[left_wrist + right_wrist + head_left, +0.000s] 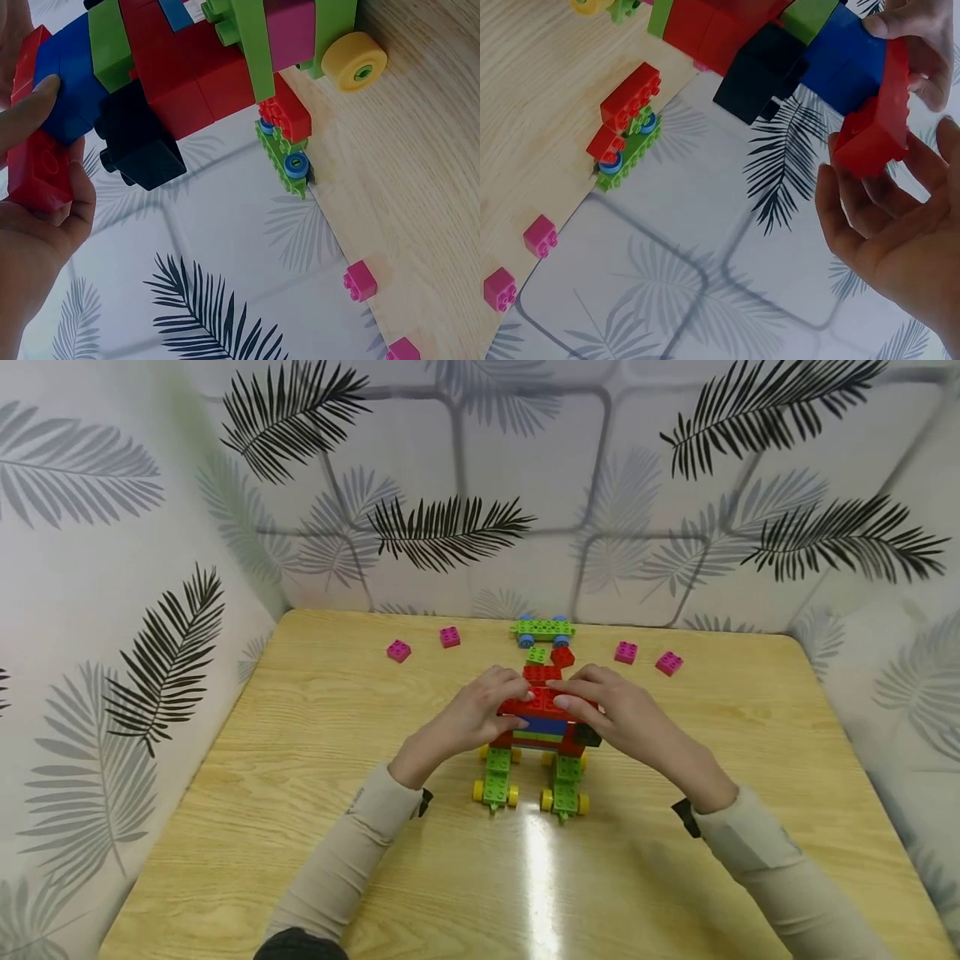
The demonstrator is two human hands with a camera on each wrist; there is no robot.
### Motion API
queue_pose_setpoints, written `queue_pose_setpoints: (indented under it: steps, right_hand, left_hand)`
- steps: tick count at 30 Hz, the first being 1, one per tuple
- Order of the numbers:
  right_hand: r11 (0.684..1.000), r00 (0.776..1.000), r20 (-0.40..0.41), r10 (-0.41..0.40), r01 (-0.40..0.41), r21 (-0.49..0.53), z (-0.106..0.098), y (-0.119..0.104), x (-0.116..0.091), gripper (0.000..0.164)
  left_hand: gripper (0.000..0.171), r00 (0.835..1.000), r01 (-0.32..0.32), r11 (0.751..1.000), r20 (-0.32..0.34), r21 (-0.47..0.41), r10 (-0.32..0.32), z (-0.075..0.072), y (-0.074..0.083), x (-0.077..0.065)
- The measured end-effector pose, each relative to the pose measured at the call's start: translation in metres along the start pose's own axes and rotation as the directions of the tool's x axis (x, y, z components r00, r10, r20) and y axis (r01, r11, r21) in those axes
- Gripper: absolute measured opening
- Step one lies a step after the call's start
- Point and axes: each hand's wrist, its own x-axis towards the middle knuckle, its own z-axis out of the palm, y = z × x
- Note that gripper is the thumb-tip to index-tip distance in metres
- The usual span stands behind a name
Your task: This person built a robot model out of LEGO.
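Observation:
A toy-brick build stands mid-table on two green bases (497, 781) with yellow wheels (355, 61). Its body stacks dark red bricks (199, 75), a green brick (810, 19), a blue brick (844, 60) and a red brick (881, 131) on top; a black brick (759, 71) juts from it. My left hand (480, 706) grips the top from the left, thumb against the blue brick and fingers at the red one. From the right, my right hand (618, 710) holds the red brick, its fingers curled around the end. The hands partly hide the upper bricks in the head view.
Behind the build lies a green wheeled base (543, 627) with blue wheels, near a small green brick (536, 655) and red bricks (562, 657). Pink bricks (398, 650) lie at the back left, and more pink bricks (669, 663) at the back right. A patterned wall (525, 460) borders the table's far edge.

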Motion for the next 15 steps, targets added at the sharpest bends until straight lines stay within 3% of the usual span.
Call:
queue_pose_setpoints:
  steps: [8, 15]
  right_hand:
    - [0.994, 0.995, -0.018, 0.097, -0.096, 0.052, -0.01, 0.027, 0.008, 0.039]
    - [0.994, 0.995, 0.038, 0.096, -0.098, 0.053, 0.008, 0.062, 0.022, 0.03]
  left_hand:
    - [0.023, 1.0, 0.013, 1.0, -0.003, -0.013, -0.013, 0.001, 0.0, -0.001]
    - [0.024, 1.0, 0.007, 1.0, -0.008, -0.017, -0.007, 0.0, 0.0, -0.001]
